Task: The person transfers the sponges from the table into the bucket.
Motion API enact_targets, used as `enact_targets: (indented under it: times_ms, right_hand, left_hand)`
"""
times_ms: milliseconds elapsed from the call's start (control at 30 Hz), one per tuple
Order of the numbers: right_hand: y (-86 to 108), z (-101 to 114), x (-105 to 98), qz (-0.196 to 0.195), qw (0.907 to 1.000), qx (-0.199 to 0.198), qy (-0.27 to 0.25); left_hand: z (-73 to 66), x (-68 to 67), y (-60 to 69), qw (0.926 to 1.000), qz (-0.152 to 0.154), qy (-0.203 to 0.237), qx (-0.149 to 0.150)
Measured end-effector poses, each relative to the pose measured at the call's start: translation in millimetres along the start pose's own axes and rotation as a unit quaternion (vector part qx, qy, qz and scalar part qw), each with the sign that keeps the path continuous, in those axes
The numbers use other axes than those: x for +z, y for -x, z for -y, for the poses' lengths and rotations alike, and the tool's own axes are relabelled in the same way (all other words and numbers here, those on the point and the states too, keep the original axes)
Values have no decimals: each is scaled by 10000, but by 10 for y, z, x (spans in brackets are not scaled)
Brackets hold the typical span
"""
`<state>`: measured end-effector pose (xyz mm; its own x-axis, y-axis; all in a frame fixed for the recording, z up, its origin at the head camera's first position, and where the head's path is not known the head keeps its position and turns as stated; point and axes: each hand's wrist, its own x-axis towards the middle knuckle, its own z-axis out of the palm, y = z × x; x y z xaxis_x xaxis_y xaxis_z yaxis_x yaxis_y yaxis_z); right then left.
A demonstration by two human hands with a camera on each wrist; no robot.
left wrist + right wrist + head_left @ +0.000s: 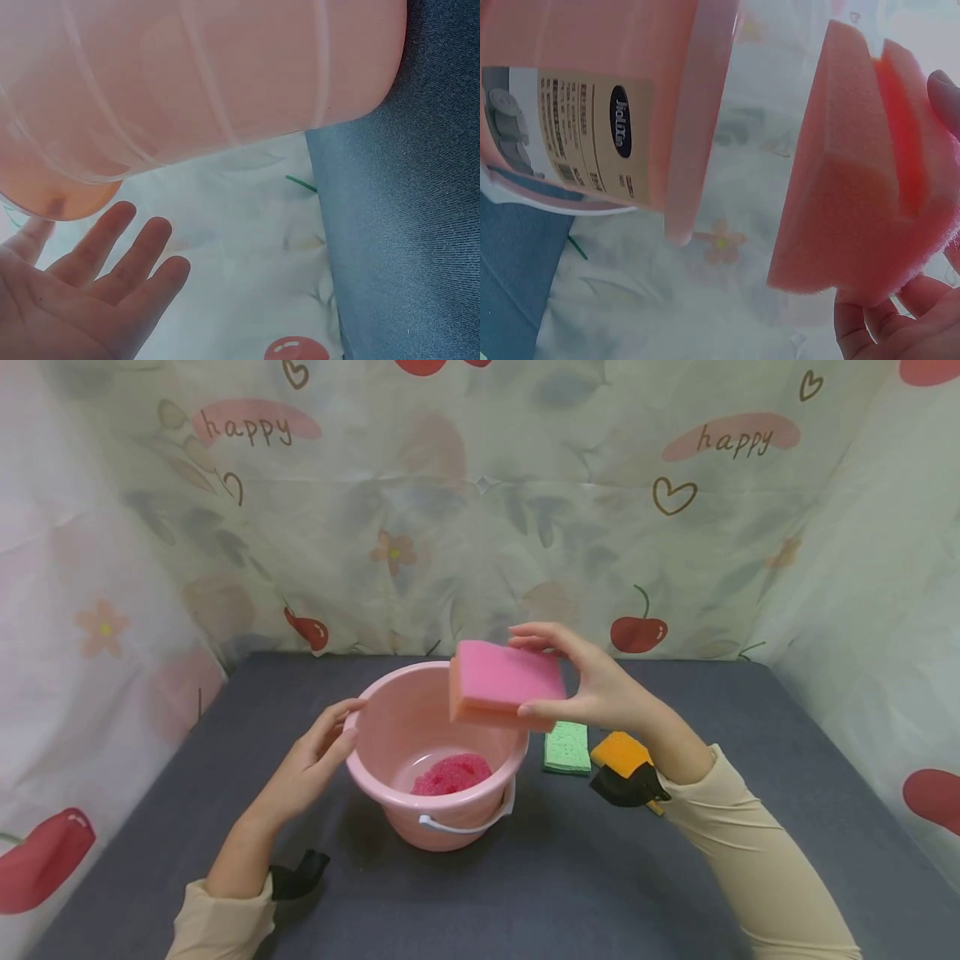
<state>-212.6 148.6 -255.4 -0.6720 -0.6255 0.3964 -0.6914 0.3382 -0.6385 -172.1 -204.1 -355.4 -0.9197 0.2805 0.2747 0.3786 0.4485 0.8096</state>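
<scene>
My right hand (600, 689) grips a thick pink sponge (510, 677) by its right end, thumb on the near side and fingers on the far side. The sponge is above the right part of a pink bucket's rim (517, 752). A gap or groove shows in the sponge's side (832, 195) in the right wrist view. My left hand (315, 760) touches the bucket's left rim with its fingertips; the other fingers (154, 232) are spread and fairly straight in the left wrist view. Inside the bucket lies a dark pink, porous sponge-like piece (453, 774).
Right of the bucket lie a green sponge (567, 747) and an orange piece (621, 752), partly hidden by the black wrist strap (630, 785). The bucket's white handle (472, 827) hangs at its front. Patterned curtains (480, 527) surround the dark table (480, 902).
</scene>
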Motion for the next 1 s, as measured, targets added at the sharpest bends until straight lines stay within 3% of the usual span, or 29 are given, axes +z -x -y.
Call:
enact_targets:
  times_ms: [367, 1000]
  right_hand:
    - [-70, -21, 117, 133, 9996, -231, -24]
    - [-181, 16, 276, 417, 9988, -269, -37]
  left_hand:
    - [15, -3, 4, 10000, -1, -12, 4]
    - [13, 2, 1, 10000, 4, -29, 6]
